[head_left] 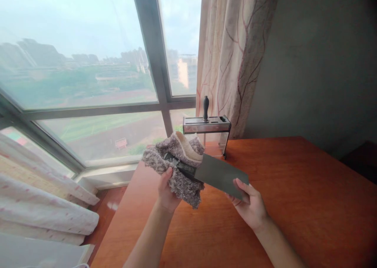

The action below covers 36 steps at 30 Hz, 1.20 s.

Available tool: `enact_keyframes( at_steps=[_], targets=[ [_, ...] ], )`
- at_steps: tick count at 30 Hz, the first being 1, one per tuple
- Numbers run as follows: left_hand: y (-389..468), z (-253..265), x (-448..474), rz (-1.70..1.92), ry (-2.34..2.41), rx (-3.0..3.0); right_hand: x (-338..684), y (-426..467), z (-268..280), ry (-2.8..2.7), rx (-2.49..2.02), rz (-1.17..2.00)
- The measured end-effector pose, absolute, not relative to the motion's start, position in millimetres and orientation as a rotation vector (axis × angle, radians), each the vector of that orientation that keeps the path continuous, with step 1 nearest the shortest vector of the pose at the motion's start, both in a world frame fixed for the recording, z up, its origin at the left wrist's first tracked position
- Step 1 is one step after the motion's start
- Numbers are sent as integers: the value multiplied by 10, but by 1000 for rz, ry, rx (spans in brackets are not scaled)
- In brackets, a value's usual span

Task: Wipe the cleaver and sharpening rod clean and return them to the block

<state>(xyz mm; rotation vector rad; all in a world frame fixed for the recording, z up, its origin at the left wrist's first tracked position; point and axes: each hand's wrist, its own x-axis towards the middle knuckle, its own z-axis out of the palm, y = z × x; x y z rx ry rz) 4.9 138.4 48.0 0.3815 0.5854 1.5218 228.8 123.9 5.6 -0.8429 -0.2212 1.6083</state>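
The left hand point(168, 190) and the right hand point(250, 205) hold a cleaver point(219, 175) between them, in front of the person and above the wooden desk point(294, 205). The cleaver slants across the view, its dark handle point(184, 167) toward the left and its broad, flat grey blade reaching down to the right. A fuzzy grey cloth point(187, 187) with a cream-coloured patch is bunched around the handle, which shows between the folds. The left fingers are closed on the cloth at the handle end, the thumb lying on top; how far they curl beneath is hidden. The right fingers pinch the far end of the blade, thumb over the upper face and the others underneath. Beyond the cleaver, at the back edge of the desk, stands a knife rack point(207, 125) with a slotted metal top and see-through sides, a black knife handle point(205, 108) rising upright from it. Behind the rack hangs a patterned curtain point(235, 64), beside a grey wall point(318, 64). A large window point(88, 79) fills the left, with a pale spotted curtain point(44, 205) below it and reddish floor point(108, 209) showing beside the desk.
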Motion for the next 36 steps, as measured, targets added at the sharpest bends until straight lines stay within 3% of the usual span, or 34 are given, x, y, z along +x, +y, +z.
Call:
enact_keyframes(
  at_steps=[9,16,22,29,36],
  targets=[
    [1428,542,-42,1559,722,437,2312,1232,72,-377,-802,1594],
    [1455,590,19,1596,867,452,2364,1174,-18,-612,-810,1405],
    [1456,485,-9,1646,718,392,2263,1157,55,-676,-742,1545],
    [1378,435,-36,1737,556,473,2227,1225,-14,-301,-842,1784],
    [1432,554,1,1643,672,390,2219,1203,70,-564,-769,1648]
  ],
)
